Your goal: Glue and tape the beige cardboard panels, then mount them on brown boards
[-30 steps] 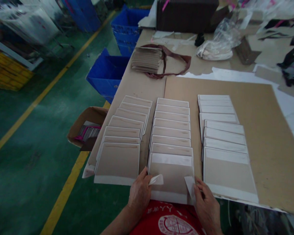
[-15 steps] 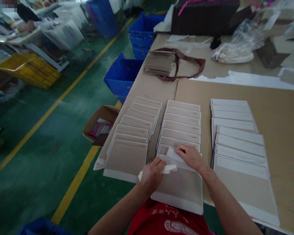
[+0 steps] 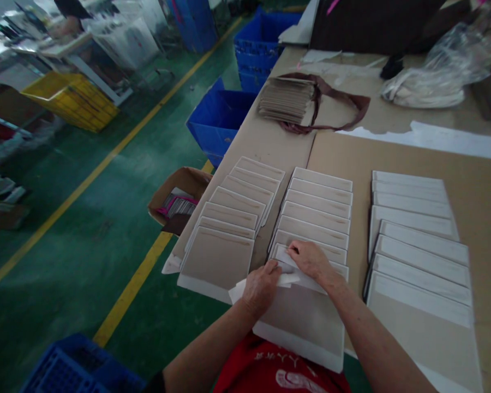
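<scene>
Hands (image 3: pixel 261 290) pinching white strips (image 3: pixel 287 280), red shirt (image 3: pixel 239 372), blurred lettering (image 3: pixel 277 357)

Both hands (image 3: pixel 284 273) gripping white strips (image 3: pixel 288 279)

3 panel rows (image 3: pixel 313 207) on table (image 3: pixel 413 147)

And here at the centre, flat rectangular beige panels (image 3: pixel 311 314) show matt, smooth, card-like faces. Thin white paper-like strips (image 3: pixel 238 290) look matt at six. Over at two, a brown cloth band (image 3: pixel 359 101) lies dull and creased; beyond it, a clear plastic bag (image 3: pixel 454 63) gleams, crinkled. At eleven, an angular blue bin (image 3: pixel 208 125) looks like smooth plastic.
</scene>
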`<act>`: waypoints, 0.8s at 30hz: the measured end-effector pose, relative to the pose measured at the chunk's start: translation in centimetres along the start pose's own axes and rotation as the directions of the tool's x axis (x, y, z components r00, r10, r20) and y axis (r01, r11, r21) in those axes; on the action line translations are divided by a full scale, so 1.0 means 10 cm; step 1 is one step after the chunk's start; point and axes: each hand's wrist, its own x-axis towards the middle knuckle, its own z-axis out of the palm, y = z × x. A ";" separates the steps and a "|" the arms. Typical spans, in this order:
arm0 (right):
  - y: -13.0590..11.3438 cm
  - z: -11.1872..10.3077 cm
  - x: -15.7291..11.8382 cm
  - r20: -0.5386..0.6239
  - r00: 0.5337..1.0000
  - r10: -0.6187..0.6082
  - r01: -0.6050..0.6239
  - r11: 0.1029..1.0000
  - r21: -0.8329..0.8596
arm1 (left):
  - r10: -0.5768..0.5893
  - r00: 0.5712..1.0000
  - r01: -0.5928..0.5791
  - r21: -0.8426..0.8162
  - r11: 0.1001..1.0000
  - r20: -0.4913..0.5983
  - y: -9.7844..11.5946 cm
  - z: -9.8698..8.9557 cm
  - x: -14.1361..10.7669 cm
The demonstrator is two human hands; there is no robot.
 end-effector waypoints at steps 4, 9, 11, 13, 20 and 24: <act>-0.03 -0.01 0.01 0.012 1.000 -0.013 0.014 0.999 -0.051 | 0.032 0.999 -0.030 0.083 0.996 -0.033 -0.01 0.03 0.01; -0.04 0.00 -0.01 0.014 1.000 0.001 0.001 0.996 -0.093 | 0.061 0.998 -0.060 0.084 0.995 -0.004 0.01 -0.02 0.05; -0.05 0.00 -0.01 0.011 1.000 -0.001 0.002 0.995 -0.099 | 0.053 0.998 -0.056 0.103 0.993 0.031 0.03 -0.06 0.08; -0.07 0.00 0.00 0.011 1.000 -0.003 0.004 0.994 -0.108 | 0.049 0.997 -0.056 0.123 0.991 0.059 0.05 -0.11 0.09; 0.02 -0.12 -0.12 0.007 1.000 0.006 -0.007 0.997 0.071 | 0.014 0.995 -0.025 0.119 0.993 0.095 0.08 -0.17 0.13; 0.52 -0.22 -0.52 0.035 0.997 0.070 -0.078 0.916 0.394 | 0.037 0.992 -0.048 0.094 0.994 0.118 0.04 -0.18 0.14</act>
